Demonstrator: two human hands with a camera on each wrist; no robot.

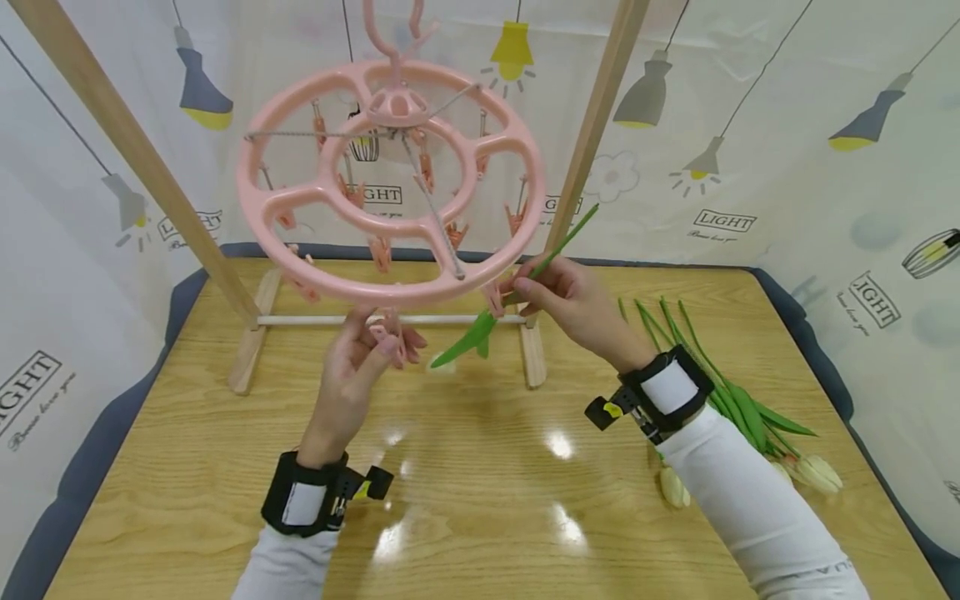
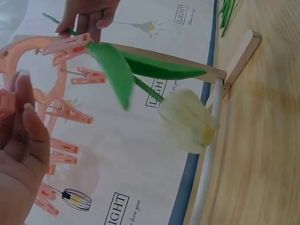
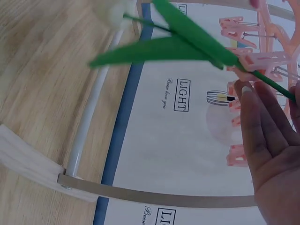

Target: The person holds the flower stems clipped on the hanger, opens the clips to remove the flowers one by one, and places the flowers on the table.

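A pink round hanger [image 1: 258, 200] with several small clothespins hangs over the table. My right hand [image 1: 581, 304] pinches the green stem of a white tulip [image 2: 187, 121] at the hanger's right front. The tulip slants head-down, its long leaves [image 1: 468, 337] below the hand. One pink clothespin [image 2: 68, 46] meets the stem just above the leaves; whether it clamps the stem I cannot tell. My left hand [image 1: 352, 371] holds another pink clothespin [image 1: 397, 333] between thumb and fingers at the hanger's front. In the right wrist view the tulip's head [image 3: 110, 11] is partly cut off.
Wooden posts [image 1: 142, 158] and a white crossbar [image 1: 315, 320] form a stand around the hanger. Several more white tulips [image 1: 750, 408] lie on the table's right, partly behind my right forearm. Patterned cloth [image 1: 787, 167] encloses the wooden table [image 1: 480, 500] at the back and sides.
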